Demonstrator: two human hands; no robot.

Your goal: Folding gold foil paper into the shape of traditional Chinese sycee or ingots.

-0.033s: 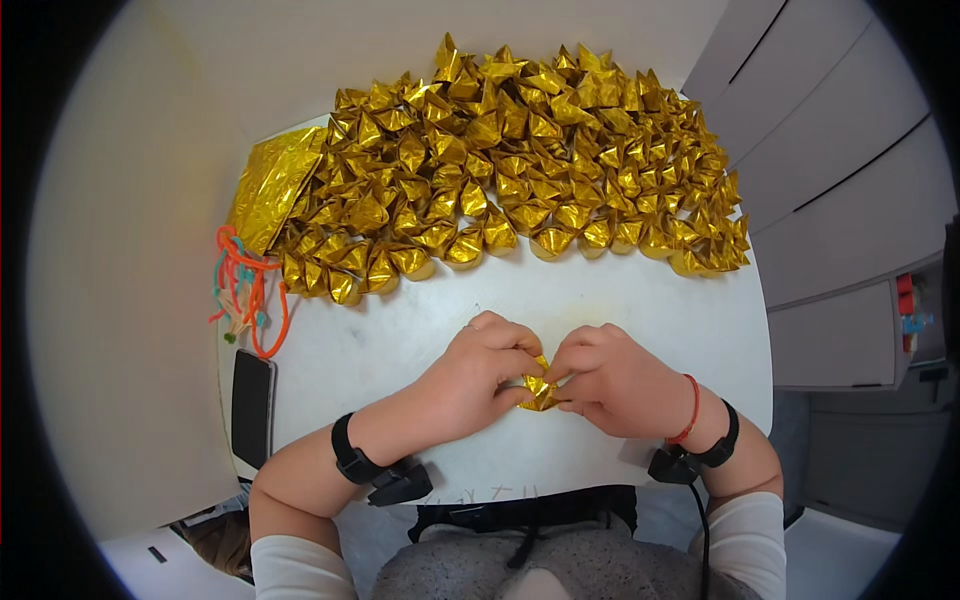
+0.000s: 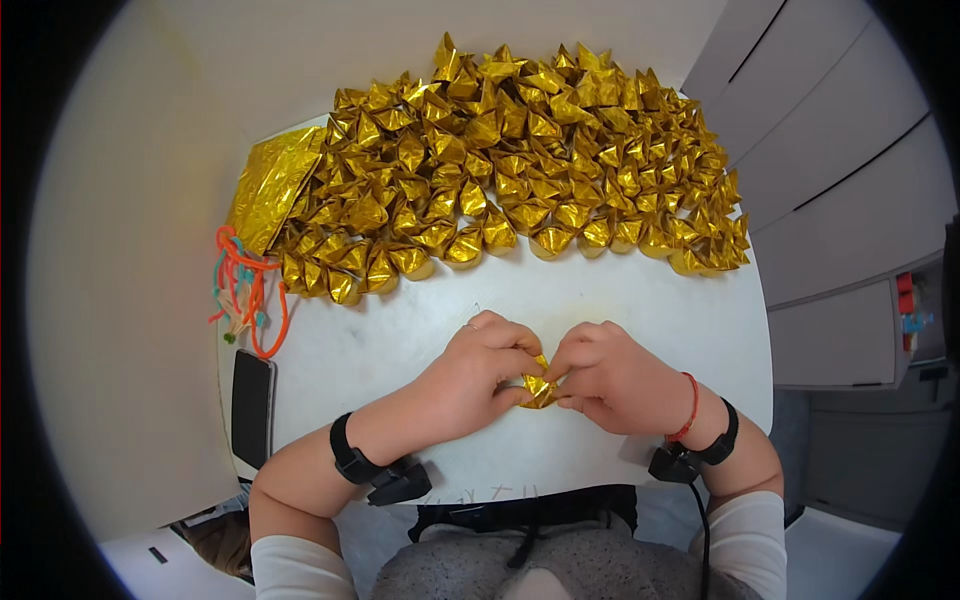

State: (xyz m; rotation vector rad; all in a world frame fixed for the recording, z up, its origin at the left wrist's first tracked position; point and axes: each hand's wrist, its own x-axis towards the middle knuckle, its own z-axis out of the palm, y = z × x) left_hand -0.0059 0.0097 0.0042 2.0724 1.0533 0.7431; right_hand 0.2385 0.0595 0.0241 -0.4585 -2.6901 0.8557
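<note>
My left hand (image 2: 468,378) and my right hand (image 2: 618,382) meet at the near middle of a white table (image 2: 380,340). Together they pinch a small folded gold foil paper piece (image 2: 538,390) between their fingertips, just above the tabletop. Fingers hide most of the piece. Each wrist wears a black band, and the right wrist also has a red string bracelet. A big heap of finished gold folded paper shapes (image 2: 520,150) covers the far half of the table, a short gap beyond my hands.
A stack of flat gold foil sheets (image 2: 272,185) lies at the far left corner. Orange and teal cords (image 2: 245,295) hang at the left edge, with a black phone (image 2: 251,395) nearer me. Grey cabinets (image 2: 850,200) stand to the right.
</note>
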